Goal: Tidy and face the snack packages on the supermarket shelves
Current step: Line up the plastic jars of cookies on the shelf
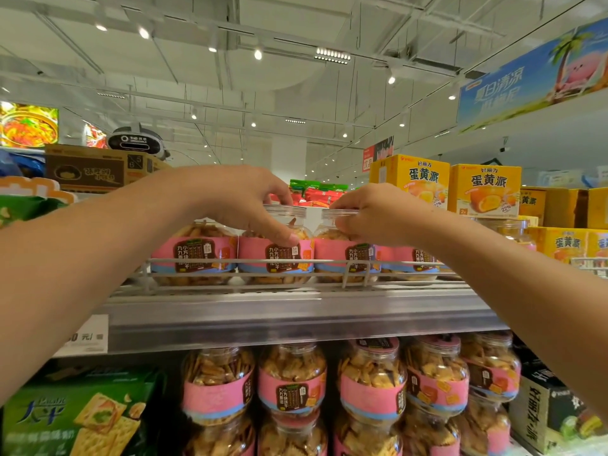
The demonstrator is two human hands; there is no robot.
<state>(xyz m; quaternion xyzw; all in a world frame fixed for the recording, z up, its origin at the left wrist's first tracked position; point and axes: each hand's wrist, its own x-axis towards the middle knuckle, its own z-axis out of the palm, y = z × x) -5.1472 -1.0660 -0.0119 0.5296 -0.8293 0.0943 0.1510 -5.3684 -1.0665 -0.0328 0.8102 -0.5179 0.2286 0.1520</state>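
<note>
Top shelf, behind the white wire front rail (296, 262): a row of clear plastic cracker jars with pink paper label bands. Left hand (237, 199) curled over the clear lid of the middle jar (275, 258), thumb pressed down onto its pink band; fingers hidden behind the lid. Right hand (368, 213) just right of it, gripping the next jar (345, 258) at the neck, fingertips curled on the lid rim. Leftmost jar (194, 258) partly covered by the left wrist. Below the rail, on the lower shelf, more pink-banded cracker jars (292, 380), bottoms cut off by the frame. Right of the rail, yellow cardboard cake boxes (487, 189). Price tag (87, 337) left of the rail, digits half covered by the forearm.
</note>
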